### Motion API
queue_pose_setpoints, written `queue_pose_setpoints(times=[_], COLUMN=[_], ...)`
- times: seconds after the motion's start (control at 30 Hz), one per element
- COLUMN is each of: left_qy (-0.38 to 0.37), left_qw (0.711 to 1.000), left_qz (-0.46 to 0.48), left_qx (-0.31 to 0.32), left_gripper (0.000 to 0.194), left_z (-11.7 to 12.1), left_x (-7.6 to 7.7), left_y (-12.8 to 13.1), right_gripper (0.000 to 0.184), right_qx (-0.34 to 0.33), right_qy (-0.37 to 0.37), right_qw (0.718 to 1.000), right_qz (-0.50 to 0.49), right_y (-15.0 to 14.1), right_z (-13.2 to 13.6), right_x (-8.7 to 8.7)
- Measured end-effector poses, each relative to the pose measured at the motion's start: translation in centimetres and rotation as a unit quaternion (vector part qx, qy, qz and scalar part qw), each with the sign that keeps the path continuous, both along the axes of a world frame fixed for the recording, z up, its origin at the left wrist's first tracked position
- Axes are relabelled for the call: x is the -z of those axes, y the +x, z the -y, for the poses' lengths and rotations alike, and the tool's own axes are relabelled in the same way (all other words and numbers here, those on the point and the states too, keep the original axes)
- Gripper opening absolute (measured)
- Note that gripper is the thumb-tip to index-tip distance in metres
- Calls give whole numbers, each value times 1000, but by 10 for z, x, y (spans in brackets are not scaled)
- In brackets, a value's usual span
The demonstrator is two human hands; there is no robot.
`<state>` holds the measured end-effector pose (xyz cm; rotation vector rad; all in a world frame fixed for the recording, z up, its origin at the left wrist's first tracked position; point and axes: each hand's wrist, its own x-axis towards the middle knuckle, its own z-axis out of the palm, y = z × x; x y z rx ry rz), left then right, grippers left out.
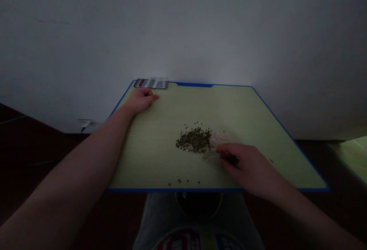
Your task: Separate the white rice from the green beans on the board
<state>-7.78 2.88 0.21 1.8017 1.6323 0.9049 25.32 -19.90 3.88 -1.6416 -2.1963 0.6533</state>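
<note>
A dark heap of small green grains or beans [195, 140] lies on the pale green table top, and a patch of pale, rice-like grains [220, 138] adjoins its right side. My right hand [243, 162] pinches a clear, curved piece that looks like a plastic protractor [211, 159]; its edge is at the near side of the grains. Over by the far left corner, my left hand [142, 100] rests on the table with its fingers curled and nothing visible in it. Just beyond it lies a phone [151, 83] with its screen lit.
The table [229, 106] has a blue rim and stands against a grey wall [183, 24]. Several stray beans [187, 181] lie near the front edge. A dark round container [199, 204] sits below that edge, between my legs. A plug [86, 124] is low on the wall.
</note>
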Motion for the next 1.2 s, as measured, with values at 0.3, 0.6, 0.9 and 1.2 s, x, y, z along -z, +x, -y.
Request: queue_pose_setpoints(times=[0.3, 0.6, 0.9, 1.2], left_qy=[-10, -9, 3, -11], left_qw=[1000, 1000, 1000, 1000], left_qz=[-16, -25, -19, -22], left_qx=[-20, -11, -1, -10], left_gripper=[30, 30, 34, 32], left_z=[3, 3, 1, 1], left_x=[-3, -3, 0, 0], left_y=[4, 1, 0, 0], right_gripper=[25, 24, 36, 36], right_qx=[-75, -171, -94, -60], right_qy=[208, 340, 354, 391], right_qw=[975, 918, 916, 898], right_qz=[12, 111, 167, 192], right_y=[-27, -72, -37, 12], right_z=[23, 45, 46, 45], right_x=[3, 30, 31, 39])
